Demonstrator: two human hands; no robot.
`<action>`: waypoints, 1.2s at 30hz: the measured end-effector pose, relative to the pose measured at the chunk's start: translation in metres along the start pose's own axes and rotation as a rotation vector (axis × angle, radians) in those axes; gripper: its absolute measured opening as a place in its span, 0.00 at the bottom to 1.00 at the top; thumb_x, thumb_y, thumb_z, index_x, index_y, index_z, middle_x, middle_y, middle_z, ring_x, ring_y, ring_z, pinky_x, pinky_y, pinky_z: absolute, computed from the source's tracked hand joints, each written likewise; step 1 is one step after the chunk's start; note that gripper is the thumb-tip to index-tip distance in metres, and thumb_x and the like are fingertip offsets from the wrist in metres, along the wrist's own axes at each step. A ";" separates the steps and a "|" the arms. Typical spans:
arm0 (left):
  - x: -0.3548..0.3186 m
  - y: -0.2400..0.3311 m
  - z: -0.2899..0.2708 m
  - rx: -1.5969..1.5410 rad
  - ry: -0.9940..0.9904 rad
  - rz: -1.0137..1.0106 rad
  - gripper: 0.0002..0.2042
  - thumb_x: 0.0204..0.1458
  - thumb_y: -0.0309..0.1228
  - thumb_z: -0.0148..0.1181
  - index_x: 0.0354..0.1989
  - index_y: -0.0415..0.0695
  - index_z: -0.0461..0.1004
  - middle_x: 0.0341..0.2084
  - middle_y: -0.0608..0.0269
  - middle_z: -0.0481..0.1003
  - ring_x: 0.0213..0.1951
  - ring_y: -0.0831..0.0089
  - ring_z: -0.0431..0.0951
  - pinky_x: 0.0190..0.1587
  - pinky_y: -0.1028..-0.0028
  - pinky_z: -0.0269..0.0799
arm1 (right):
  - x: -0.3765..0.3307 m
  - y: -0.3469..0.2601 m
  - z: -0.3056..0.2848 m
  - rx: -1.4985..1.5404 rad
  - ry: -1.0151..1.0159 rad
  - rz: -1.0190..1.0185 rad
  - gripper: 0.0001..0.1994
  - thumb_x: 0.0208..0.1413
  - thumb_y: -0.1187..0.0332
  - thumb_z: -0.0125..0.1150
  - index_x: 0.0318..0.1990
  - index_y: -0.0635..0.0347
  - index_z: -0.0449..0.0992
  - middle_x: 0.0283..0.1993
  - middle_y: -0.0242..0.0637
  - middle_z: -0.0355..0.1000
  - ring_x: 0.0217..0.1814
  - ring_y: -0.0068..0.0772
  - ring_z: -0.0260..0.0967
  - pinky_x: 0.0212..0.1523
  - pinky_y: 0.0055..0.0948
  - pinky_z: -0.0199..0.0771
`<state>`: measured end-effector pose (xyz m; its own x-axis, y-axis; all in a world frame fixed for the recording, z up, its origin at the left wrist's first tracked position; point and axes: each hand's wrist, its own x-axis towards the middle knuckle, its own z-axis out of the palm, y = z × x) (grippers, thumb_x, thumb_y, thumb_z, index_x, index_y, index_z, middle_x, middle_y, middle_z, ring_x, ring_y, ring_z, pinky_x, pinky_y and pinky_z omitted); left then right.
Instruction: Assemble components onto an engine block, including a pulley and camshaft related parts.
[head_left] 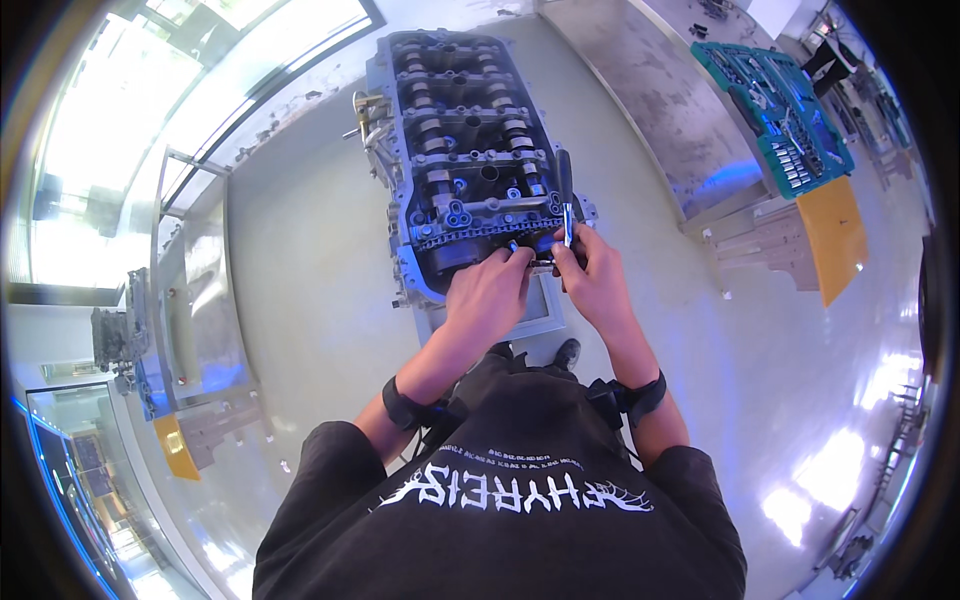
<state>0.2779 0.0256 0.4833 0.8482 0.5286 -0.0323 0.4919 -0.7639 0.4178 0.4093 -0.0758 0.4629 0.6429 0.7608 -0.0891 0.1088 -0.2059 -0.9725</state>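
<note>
An engine cylinder head [478, 140] with two camshafts stands upright before me, its timing chain [490, 234] running across the near end. My right hand [594, 278] is closed on a ratchet wrench [567, 195], its black handle pointing away from me and its chrome neck at my fingertips. Beside it, my left hand [488, 293] has its fingers closed together at the near end of the engine, just below the chain. A small shiny metal piece [541, 263] shows between the two hands. What my left fingers pinch is mostly hidden.
At the far right, a green tool case [775, 110] lies open with sockets and wrenches on a metal-topped bench [650, 90]. A yellow-ended bench [832, 235] stands nearer on the right. Another metal-topped table [208, 300] stands left. A grey frame [540, 305] supports the engine's near end.
</note>
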 end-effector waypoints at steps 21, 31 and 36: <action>0.000 -0.004 0.014 -0.035 0.163 0.035 0.08 0.53 0.33 0.57 0.40 0.48 0.76 0.27 0.59 0.77 0.27 0.56 0.79 0.27 0.59 0.70 | -0.013 -0.001 -0.007 0.543 -0.068 0.241 0.13 0.62 0.65 0.56 0.45 0.67 0.67 0.28 0.43 0.74 0.20 0.25 0.72 0.21 0.22 0.73; 0.000 0.002 0.007 -0.036 0.113 0.006 0.09 0.49 0.26 0.56 0.39 0.49 0.77 0.28 0.61 0.78 0.31 0.56 0.79 0.31 0.60 0.71 | -0.014 -0.009 -0.013 0.385 -0.151 0.174 0.11 0.59 0.71 0.59 0.45 0.65 0.67 0.27 0.40 0.74 0.22 0.25 0.73 0.22 0.23 0.73; 0.002 -0.004 0.009 -0.030 0.061 0.013 0.10 0.49 0.25 0.54 0.39 0.50 0.76 0.29 0.61 0.78 0.32 0.55 0.79 0.31 0.58 0.71 | -0.022 -0.021 -0.012 0.182 -0.192 0.104 0.10 0.59 0.74 0.58 0.46 0.64 0.66 0.28 0.37 0.75 0.24 0.23 0.74 0.23 0.23 0.73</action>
<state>0.2799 0.0264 0.4737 0.8407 0.5408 0.0286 0.4739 -0.7602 0.4444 0.4015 -0.0957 0.4883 0.4863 0.8476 -0.2123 -0.0989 -0.1880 -0.9772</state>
